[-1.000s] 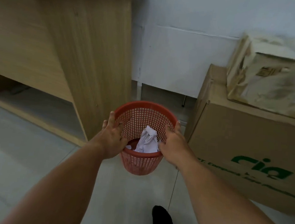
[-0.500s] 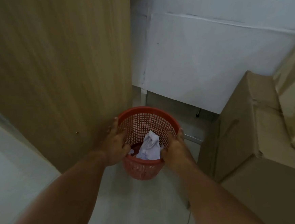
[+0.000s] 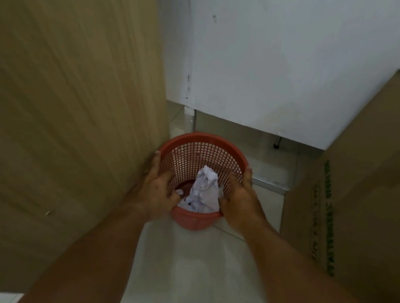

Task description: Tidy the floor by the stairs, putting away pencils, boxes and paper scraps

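Note:
A red mesh wastebasket point(image 3: 201, 149) sits low between a wooden desk panel and a cardboard box, close to the white wall. Crumpled white paper scraps point(image 3: 204, 190) lie inside it. My left hand point(image 3: 158, 191) grips the basket's left rim, thumb inside and fingers outside. My right hand point(image 3: 239, 197) grips the right rim the same way. Whether the basket touches the floor cannot be told.
A wooden desk side panel point(image 3: 65, 117) fills the left. A large cardboard box point(image 3: 362, 200) with green print stands on the right. The white wall point(image 3: 285, 62) is behind, with a gap above the pale tiled floor point(image 3: 196, 270).
I have moved forward with the basket into the gap between desk panel and box, nearer the wall. Both hands keep their grip on the rim.

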